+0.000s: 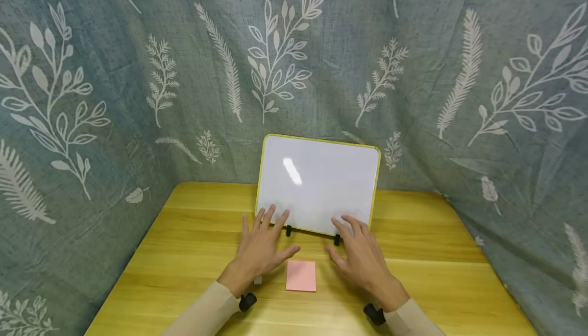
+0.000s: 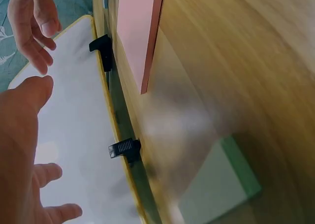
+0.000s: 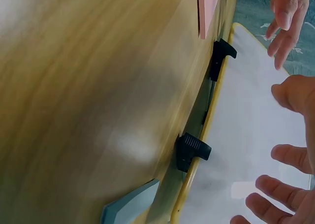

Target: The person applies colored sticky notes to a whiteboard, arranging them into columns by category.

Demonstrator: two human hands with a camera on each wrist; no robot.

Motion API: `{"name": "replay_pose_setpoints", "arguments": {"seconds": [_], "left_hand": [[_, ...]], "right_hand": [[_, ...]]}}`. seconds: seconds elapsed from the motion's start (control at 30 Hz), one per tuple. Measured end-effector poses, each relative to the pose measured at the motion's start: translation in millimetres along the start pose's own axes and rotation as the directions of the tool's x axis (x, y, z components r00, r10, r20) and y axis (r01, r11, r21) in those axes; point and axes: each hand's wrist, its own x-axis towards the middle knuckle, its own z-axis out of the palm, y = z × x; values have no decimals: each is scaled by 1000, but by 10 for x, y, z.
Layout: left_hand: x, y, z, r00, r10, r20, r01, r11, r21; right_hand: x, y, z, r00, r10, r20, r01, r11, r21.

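A small whiteboard with a yellow rim leans back on a stand with two black clips at its lower edge. My left hand is held with spread fingers before the board's lower left part, holding nothing. Opposite it, my right hand has its fingers apart and slightly bent near the lower right corner, also holding nothing. Between the wrists lies a square pink sticky-note pad. The left wrist view shows a green sticky-note pad below that hand; a blue pad appears in the right wrist view.
The wooden table has rounded far corners. Behind it and along both sides hangs a grey-green curtain printed with white leaves. Each wrist wears a black camera mount. Light glares on the board.
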Motion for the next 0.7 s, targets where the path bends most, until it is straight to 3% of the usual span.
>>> {"name": "replay_pose_setpoints", "arguments": {"seconds": [0.43,0.7], "left_hand": [[89,3,118,998,59,23,-58,997,-45],[233,24,157,996,85,18,-84,995,-50]], "right_hand": [[12,74,96,1000,-15,-1,15,998,61],[69,135,166,999,-32,-11,33,994,105]]}}
